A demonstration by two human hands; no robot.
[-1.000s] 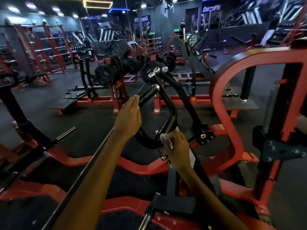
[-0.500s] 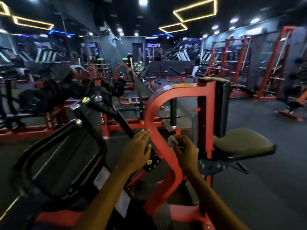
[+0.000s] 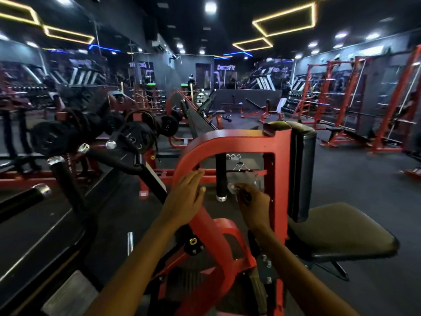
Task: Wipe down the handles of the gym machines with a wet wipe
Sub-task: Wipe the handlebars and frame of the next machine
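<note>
In the head view, the left hand (image 3: 185,198) is seen held flat, its fingers straight and close together, the fingertips lying at the curved red frame (image 3: 230,139) of the machine; whether they press on the painted tube or only hover before it cannot be told. Nothing is held in that hand. The right hand (image 3: 254,207) is curled, and a small crumpled white wipe (image 3: 232,187) is pinched between its thumb and fingers. The wipe is raised just beside the lower end of a hanging handle (image 3: 221,176), a short upright black cylinder, matt like rubber, finished with a bright metal cap at the bottom. Contact between wipe and handle cannot be made out; a narrow gap seems to be left. The two hands are kept apart, with the frame's sloping tube between the forearms.

The frame is formed of thick square-edged tube, glossy red, bent into a rounded arch. To the right a padded seat (image 3: 339,231) is seen, flat and olive-grey with dark edging, and above it an upright black back pad (image 3: 301,169), smooth and long. To the left, black bar handles with chrome ends (image 3: 62,176) are angled upward, and round black weight plates (image 3: 51,139) are stacked on a red rack. The floor (image 3: 355,183) is dark and matt.
</note>
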